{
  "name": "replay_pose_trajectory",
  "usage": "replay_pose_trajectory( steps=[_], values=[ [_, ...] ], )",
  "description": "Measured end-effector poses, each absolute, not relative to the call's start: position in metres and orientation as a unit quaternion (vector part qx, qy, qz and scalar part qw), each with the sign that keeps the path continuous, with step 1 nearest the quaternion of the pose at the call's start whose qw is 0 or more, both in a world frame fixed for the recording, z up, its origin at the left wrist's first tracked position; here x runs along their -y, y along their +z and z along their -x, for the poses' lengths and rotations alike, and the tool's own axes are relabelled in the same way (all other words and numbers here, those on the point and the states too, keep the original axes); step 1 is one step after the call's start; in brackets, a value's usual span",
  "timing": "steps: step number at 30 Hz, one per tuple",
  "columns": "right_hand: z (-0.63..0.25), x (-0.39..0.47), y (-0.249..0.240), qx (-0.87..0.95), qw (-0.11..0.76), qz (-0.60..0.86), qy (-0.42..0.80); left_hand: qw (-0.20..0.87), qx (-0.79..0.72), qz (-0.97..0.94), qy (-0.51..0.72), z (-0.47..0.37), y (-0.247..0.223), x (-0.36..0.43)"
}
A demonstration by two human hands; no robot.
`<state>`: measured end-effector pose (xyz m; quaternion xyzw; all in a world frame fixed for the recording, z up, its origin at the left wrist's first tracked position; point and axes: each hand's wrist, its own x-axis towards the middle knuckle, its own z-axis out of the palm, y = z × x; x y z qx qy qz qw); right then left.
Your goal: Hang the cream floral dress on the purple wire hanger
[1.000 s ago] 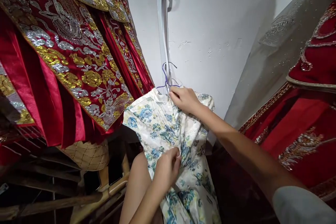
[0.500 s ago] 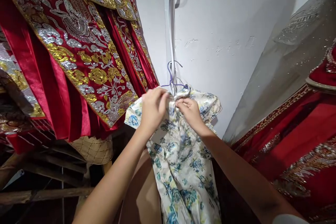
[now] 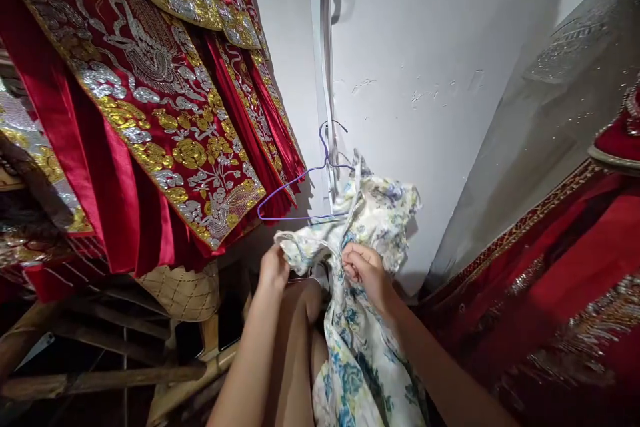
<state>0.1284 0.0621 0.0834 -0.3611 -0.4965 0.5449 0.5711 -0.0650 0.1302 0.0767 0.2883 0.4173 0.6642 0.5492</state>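
A white dress with blue and yellow flowers (image 3: 357, 347) hangs by one shoulder from a purple hanger (image 3: 293, 218). The hanger's left half is bare, while its right half goes into the dress. My left hand (image 3: 274, 268) is closed on the edge of the dress's left sleeve, drawn down below the hanger's bar. Near the neckline opening, my right hand (image 3: 364, 267) pinches the front of the dress. The hanger's hook is up against a narrow pale strip (image 3: 325, 80) on the wall.
Red satin costumes with gold and silver sequins (image 3: 190, 153) hang at the left. More red beaded cloth (image 3: 565, 267) is at the right, below a sheer veil-like sheet (image 3: 520, 113). Wooden poles (image 3: 100, 380) stand at lower left, and a white wall (image 3: 425, 33) is behind.
The dress's left shoulder has come off the hanger, baring its left arm. My left hand has moved down and left with the sleeve; my right hand has moved lower on the front.
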Motion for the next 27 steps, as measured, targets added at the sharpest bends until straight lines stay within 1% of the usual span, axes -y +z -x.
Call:
replay_pose_trajectory(
  steps=[2, 3, 5, 7, 8, 10, 11, 13, 15, 17, 19, 20, 21, 23, 25, 27],
  values=[
    [-0.133, -0.057, 0.071, 0.487, 0.566, 0.368, 0.555, 0.580, -0.417, -0.301, 0.631, 0.048, 0.060, -0.118],
    [-0.136, -0.054, 0.065, 0.489, 0.549, 0.374, 0.565, 0.590, -0.414, -0.311, 0.619, 0.043, 0.057, -0.111],
    [-0.143, -0.049, 0.059, 0.513, 0.488, 0.393, 0.587, 0.618, -0.383, -0.337, 0.598, 0.034, 0.061, -0.096],
    [-0.150, -0.047, 0.059, 0.556, 0.438, 0.415, 0.572, 0.648, -0.323, -0.376, 0.579, 0.028, 0.076, -0.079],
    [-0.152, -0.046, 0.060, 0.572, 0.439, 0.427, 0.546, 0.656, -0.292, -0.402, 0.568, 0.025, 0.086, -0.070],
    [-0.154, -0.048, 0.066, 0.570, 0.483, 0.449, 0.489, 0.641, -0.249, -0.477, 0.547, 0.019, 0.106, -0.052],
    [-0.153, -0.049, 0.070, 0.551, 0.506, 0.455, 0.483, 0.614, -0.245, -0.526, 0.535, 0.015, 0.116, -0.042],
    [-0.152, -0.050, 0.080, 0.498, 0.506, 0.441, 0.549, 0.533, -0.248, -0.632, 0.505, 0.010, 0.131, -0.025],
    [-0.150, -0.052, 0.092, 0.448, 0.455, 0.393, 0.662, 0.441, -0.259, -0.724, 0.463, 0.009, 0.143, -0.013],
    [-0.149, -0.054, 0.105, 0.412, 0.398, 0.332, 0.749, 0.344, -0.281, -0.783, 0.435, 0.013, 0.152, -0.009],
    [-0.149, -0.057, 0.118, 0.395, 0.363, 0.297, 0.790, 0.258, -0.316, -0.799, 0.441, 0.021, 0.158, -0.014],
    [-0.149, -0.058, 0.124, 0.396, 0.351, 0.293, 0.796, 0.237, -0.331, -0.792, 0.454, 0.026, 0.159, -0.020],
    [-0.150, -0.060, 0.129, 0.406, 0.340, 0.296, 0.795, 0.238, -0.339, -0.783, 0.465, 0.031, 0.159, -0.026],
    [-0.153, -0.061, 0.141, 0.453, 0.314, 0.310, 0.775, 0.300, -0.331, -0.778, 0.442, 0.038, 0.154, -0.038],
    [-0.159, -0.060, 0.154, 0.526, 0.251, 0.313, 0.750, 0.363, -0.322, -0.788, 0.380, 0.041, 0.140, -0.046],
    [-0.169, -0.059, 0.170, 0.601, 0.166, 0.311, 0.718, 0.379, -0.340, -0.803, 0.311, 0.041, 0.122, -0.049]
  ],
)
